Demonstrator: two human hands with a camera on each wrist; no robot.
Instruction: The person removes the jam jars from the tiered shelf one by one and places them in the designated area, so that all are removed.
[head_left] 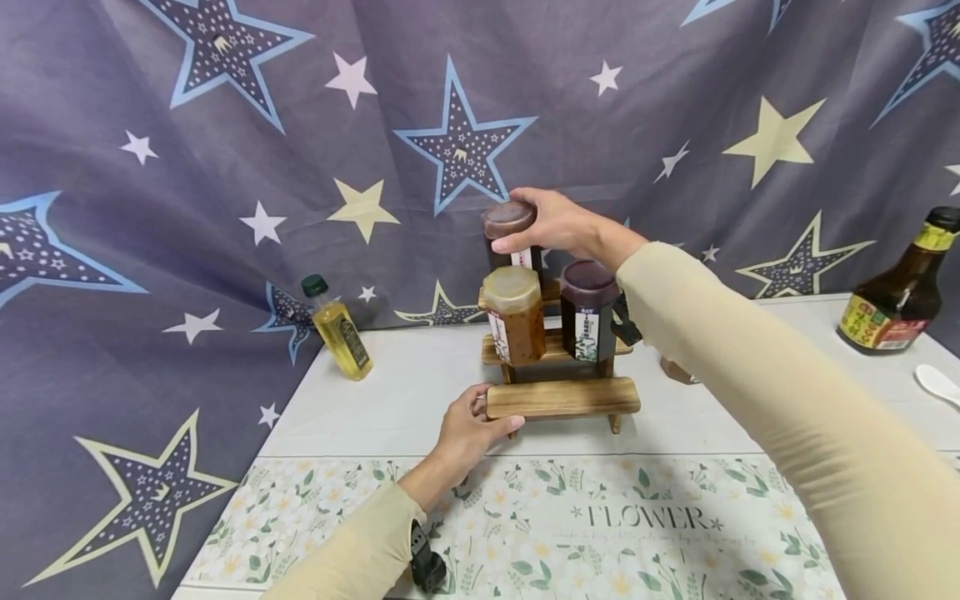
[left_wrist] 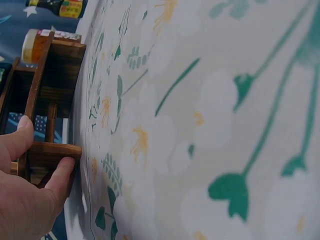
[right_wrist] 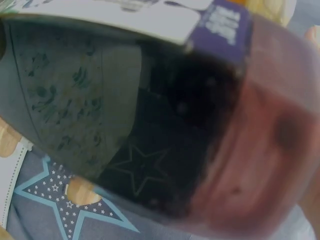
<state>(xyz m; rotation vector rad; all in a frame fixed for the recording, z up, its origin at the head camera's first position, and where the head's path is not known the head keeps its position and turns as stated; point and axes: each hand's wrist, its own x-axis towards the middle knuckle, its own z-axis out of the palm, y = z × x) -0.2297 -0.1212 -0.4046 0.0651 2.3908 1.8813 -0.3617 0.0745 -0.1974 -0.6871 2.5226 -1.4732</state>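
A small tiered wooden rack (head_left: 562,398) stands on the table. At its top, my right hand (head_left: 558,221) grips a dark jar (head_left: 510,215) around its lid, thumb in front. One tier down are an amber jar (head_left: 514,317) with a yellowish lid and a dark jar with a purple lid (head_left: 588,312). In the right wrist view, a dark jar with a purple-topped label (right_wrist: 165,100) fills most of the picture, close to the camera. My left hand (head_left: 468,425) holds the left end of the rack's lowest shelf; thumb and fingers pinch the wood (left_wrist: 55,152) in the left wrist view.
An oil bottle (head_left: 341,329) with a green cap stands at the left. Far right are a brown sauce bottle (head_left: 896,283) and a white spoon (head_left: 937,383). Partly behind my right arm is another jar (head_left: 677,371). A star-patterned curtain (head_left: 360,100) hangs behind the table.
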